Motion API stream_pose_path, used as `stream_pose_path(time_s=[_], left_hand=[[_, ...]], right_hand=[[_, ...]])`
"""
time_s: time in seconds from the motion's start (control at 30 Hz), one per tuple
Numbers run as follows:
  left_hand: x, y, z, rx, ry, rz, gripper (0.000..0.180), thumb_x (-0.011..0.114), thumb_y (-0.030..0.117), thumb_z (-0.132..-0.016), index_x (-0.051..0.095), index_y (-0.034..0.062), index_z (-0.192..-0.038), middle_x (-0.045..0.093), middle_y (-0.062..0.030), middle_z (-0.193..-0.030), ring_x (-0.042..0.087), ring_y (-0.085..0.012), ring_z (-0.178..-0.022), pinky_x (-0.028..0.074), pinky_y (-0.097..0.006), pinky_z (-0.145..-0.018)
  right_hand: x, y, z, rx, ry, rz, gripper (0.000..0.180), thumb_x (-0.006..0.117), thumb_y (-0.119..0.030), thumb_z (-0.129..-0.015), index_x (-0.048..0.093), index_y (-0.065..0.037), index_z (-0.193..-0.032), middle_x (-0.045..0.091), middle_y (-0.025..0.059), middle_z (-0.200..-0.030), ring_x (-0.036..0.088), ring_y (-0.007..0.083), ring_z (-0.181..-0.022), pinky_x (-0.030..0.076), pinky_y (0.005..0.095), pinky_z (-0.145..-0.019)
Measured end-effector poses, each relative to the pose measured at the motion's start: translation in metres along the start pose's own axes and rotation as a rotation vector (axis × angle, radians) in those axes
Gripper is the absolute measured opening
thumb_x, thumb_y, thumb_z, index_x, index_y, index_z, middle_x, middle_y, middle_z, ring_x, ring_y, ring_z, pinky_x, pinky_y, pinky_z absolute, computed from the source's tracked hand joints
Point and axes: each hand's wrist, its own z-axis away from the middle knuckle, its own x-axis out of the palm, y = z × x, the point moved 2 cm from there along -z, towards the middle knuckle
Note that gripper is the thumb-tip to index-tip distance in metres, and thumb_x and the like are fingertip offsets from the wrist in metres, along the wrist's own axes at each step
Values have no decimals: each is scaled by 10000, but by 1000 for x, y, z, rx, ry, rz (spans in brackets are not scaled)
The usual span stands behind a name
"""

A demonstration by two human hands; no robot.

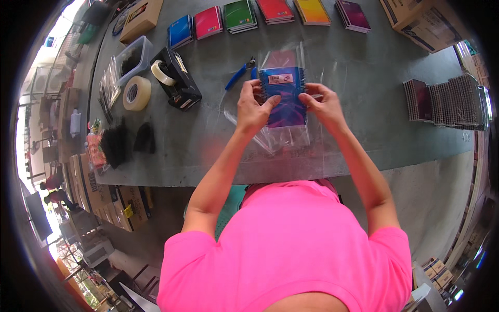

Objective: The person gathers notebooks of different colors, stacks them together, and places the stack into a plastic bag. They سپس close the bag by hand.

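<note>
A spiral notebook [285, 93] with a blue and purple cover and a small pale label lies in front of me. Clear plastic film [291, 136] surrounds it and spreads beyond its lower end. Something dark red shows under the film at its far end. My left hand [254, 106] grips the notebook's left edge, thumb on the cover. On the opposite edge, my right hand [323, 104] pinches with thumb and fingers. Whether more notebooks lie beneath is hidden. Blue-handled cutting pliers [240, 74] rest just beyond my left hand.
Along the far edge stand small notebook stacks, including a green one [239, 14]. Left are a tape dispenser [176, 78], a tape roll [137, 93] and a plastic tub [146, 58]. Piled notebooks [447, 101] and a cardboard box [423, 23] occupy the right of the grey table [369, 104].
</note>
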Motion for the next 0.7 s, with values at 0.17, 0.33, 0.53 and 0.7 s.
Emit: stream_pose_path(time_s=[0.17, 0.33, 0.53, 0.7], left_hand=[[-22, 0, 8, 241, -182, 339, 770, 839, 71, -614, 412, 68, -1254, 505, -49, -1163, 527, -161, -1034, 464, -290, -882], [6, 9, 0, 158, -479, 541, 848, 878, 31, -506, 439, 78, -1229, 543, -21, -1151, 525, -135, -1073, 468, -301, -911], [2, 1, -14, 83, -507, 556, 857, 875, -33, -473, 447, 88, -1205, 562, -17, -1120, 554, -121, -1017, 510, -306, -868], [-26, 55, 8, 807, 200, -169, 745, 827, 367, -577, 509, 101, -1196, 585, -86, -1073, 492, -264, -1116, 305, -436, -990]], right_hand=[[-7, -21, 25, -407, -24, -37, 757, 829, -295, -661, 461, -43, -1274, 577, 84, -1103, 575, 154, -980, 469, 279, -826], [13, -28, 16, -412, -143, -196, 768, 865, -320, -592, 476, -50, -1196, 555, 48, -1032, 525, 142, -996, 428, 279, -875], [24, -24, 10, -263, -108, -259, 724, 838, -334, -640, 470, -48, -1195, 552, 52, -1031, 528, 154, -1006, 426, 281, -882], [9, -8, 23, -649, 158, -146, 624, 790, -265, -699, 485, -45, -1198, 567, 66, -1041, 544, 204, -1026, 431, 305, -891]])
